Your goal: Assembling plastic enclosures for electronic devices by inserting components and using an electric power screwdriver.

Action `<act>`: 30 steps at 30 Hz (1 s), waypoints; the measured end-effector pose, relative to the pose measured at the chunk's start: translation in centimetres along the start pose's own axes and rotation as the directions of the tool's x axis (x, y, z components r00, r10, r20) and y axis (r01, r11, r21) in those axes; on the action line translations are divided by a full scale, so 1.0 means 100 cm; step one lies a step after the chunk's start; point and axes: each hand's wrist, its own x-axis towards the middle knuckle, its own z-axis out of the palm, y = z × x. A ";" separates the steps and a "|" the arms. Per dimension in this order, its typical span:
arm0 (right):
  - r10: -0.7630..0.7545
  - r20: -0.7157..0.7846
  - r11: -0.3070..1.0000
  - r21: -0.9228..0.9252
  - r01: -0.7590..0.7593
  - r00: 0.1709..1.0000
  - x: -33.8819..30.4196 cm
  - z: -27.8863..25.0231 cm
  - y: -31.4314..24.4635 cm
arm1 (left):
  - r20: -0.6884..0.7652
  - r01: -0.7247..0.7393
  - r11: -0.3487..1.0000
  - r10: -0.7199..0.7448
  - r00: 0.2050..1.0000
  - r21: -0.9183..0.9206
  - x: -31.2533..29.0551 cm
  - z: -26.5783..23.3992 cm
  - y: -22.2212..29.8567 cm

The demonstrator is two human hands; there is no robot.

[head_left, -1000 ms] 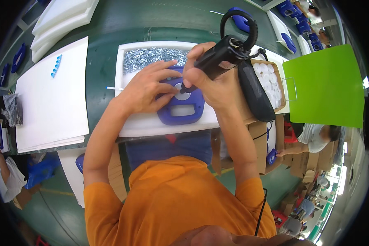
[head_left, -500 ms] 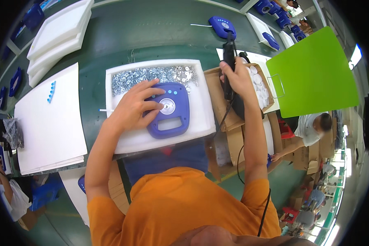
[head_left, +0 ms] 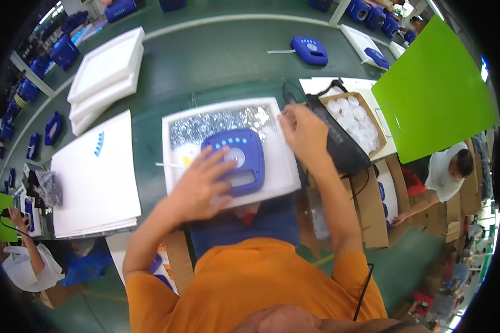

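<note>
A white tray (head_left: 286,176) is holding the blue panel (head_left: 252,149), seemingly lengthwise near-to-far; the nearer left hand (head_left: 202,183) is lying spread over its left side; rightward, the right hand (head_left: 306,131) is curling by a black tool (head_left: 289,97), grip hidden from me.

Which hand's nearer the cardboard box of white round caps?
Right. The right hand is just left of the box, apart from it; the left hand is farther left, spread over the near-left part of the blue plastic housing.
</note>
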 end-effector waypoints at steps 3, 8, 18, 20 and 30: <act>0.028 -0.022 0.957 0.288 -0.020 0.999 -0.020 0.027 -0.033 | 0.053 0.081 0.990 -0.088 0.995 0.116 -0.008 0.018 0.010; 0.067 -0.229 0.918 0.396 0.030 0.971 -0.047 0.058 -0.048 | 0.105 0.042 0.975 -0.066 0.992 0.220 -0.008 0.018 0.020; 0.038 -0.269 0.879 0.467 0.096 0.962 -0.043 0.052 -0.046 | -0.211 0.117 0.911 -0.034 0.977 0.396 0.040 -0.038 -0.079; 0.020 -0.215 0.886 0.456 0.082 0.976 -0.045 0.054 -0.048 | -0.220 0.160 0.858 -0.056 0.974 0.489 0.067 -0.041 -0.135; -0.020 -0.136 0.894 0.442 0.079 0.991 -0.052 0.057 -0.051 | -0.570 0.429 0.899 -0.307 0.762 0.089 0.121 -0.028 -0.169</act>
